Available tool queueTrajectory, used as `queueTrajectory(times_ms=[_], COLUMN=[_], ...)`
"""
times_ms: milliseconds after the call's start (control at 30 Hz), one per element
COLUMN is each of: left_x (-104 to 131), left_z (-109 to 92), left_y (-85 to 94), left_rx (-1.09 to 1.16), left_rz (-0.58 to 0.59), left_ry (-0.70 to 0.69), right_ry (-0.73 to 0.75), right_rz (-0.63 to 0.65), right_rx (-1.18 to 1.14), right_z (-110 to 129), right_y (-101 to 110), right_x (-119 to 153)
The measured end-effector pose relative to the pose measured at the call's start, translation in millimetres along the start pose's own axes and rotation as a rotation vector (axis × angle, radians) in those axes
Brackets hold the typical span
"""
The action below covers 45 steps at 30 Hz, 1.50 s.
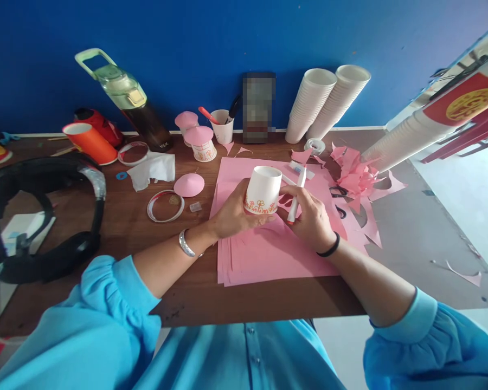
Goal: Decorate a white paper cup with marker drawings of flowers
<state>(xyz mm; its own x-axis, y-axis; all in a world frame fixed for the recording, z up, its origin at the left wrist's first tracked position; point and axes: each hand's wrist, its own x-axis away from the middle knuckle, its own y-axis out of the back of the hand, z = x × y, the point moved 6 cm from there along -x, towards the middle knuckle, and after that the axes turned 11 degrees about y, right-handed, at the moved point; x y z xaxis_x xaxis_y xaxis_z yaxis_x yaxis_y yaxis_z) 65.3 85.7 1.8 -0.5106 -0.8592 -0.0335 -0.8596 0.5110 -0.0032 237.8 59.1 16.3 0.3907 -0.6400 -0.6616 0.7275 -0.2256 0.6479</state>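
Observation:
My left hand is wrapped around a white paper cup, holding it above a stack of pink paper. Orange flowers and grass-like strokes are drawn along the cup's lower edge, and its open end tilts up. In my right hand is a white marker with an orange end pointing down; the fingertips of this hand are close to the cup's right side. Whether they touch the cup I cannot tell. Two cups with pink cone roofs stand behind, the nearer decorated cup bearing similar orange drawings.
Scissors and crumpled pink scraps lie to the right. Tall cup stacks, a phone and a pen cup line the wall. Leftward are a pink cone, tape ring, bottle and black headgear.

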Motion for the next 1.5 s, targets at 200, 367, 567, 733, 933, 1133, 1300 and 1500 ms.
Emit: queueTrajectory(times_ms=[200,367,567,733,933,1133,1300,1500], left_x=[2,2,-1,0,0,-2,0,0], left_z=[5,9,10,15,16,18,21,26], left_y=[12.2,9.7,13.4,21.2,18.2,14.8,14.0,15.4], left_rx=[-0.134,-0.034,0.169,0.165,0.228,0.245,0.244,0.241], left_rz=[-0.201,-0.118,-0.037,-0.058,-0.002,0.085,0.153,0.143], left_ry=[0.047,0.088,0.072,0.131,0.135,0.129,0.108,0.113], right_ry=[-0.007,0.016,-0.005,0.012,0.063,0.102,0.139,0.157], right_rz=[0.018,0.0,-0.03,-0.029,-0.099,-0.116,-0.131,-0.105], right_rx=[-0.006,-0.016,-0.053,-0.056,-0.084,-0.075,-0.062,-0.059], right_z=[-4,-3,-2,2,10,14,17,18], right_y=[-2,-2,1,3,11,13,13,11], right_x=[2,2,-1,-2,-4,-5,-7,-7])
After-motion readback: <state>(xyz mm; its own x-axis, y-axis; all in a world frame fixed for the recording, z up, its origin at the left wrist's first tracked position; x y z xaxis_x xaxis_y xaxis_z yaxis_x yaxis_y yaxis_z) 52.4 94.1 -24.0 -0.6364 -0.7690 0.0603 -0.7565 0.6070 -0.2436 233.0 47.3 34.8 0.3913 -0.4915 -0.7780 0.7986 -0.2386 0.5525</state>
